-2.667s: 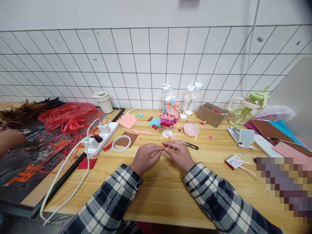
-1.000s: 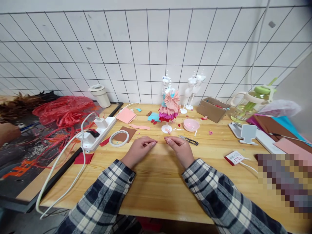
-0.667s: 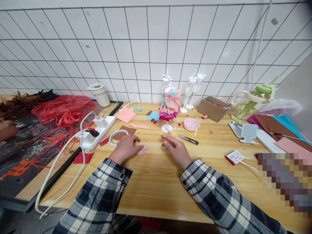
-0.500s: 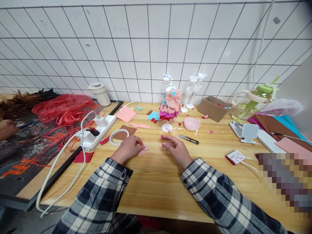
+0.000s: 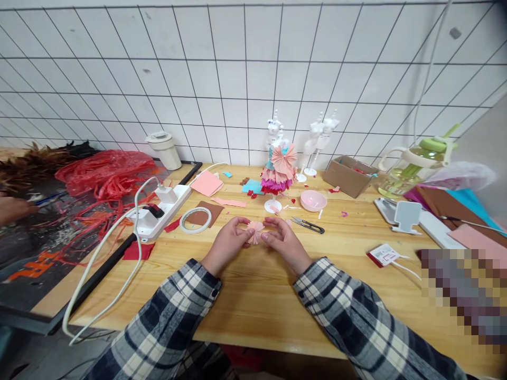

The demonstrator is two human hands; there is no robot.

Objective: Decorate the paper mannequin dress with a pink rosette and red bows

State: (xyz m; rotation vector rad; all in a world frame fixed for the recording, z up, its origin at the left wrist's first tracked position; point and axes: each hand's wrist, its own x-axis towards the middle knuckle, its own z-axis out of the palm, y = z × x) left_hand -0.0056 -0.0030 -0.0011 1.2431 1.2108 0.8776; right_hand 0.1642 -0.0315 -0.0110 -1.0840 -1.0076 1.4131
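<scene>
Both hands meet over the middle of the wooden table. My left hand and my right hand pinch a small pink pleated paper fan between their fingertips, one on each side. Behind them stands a small mannequin dressed in layered pink, red and blue paper fans. Small black scissors lie just right of my right hand, and a roll of white tape lies to the left.
A white power strip with cable, red plastic strips and feathers sit left. Farther back are a white cup, pink bowl, cardboard box, bare mannequins and a green-lidded jug. Coloured paper sheets lie right. Another person's hand shows at far left.
My left hand carried the pink fan from the table's left-centre back to the middle, and my right hand closed on its other side. Earlier the fan was stretched between both hands.
</scene>
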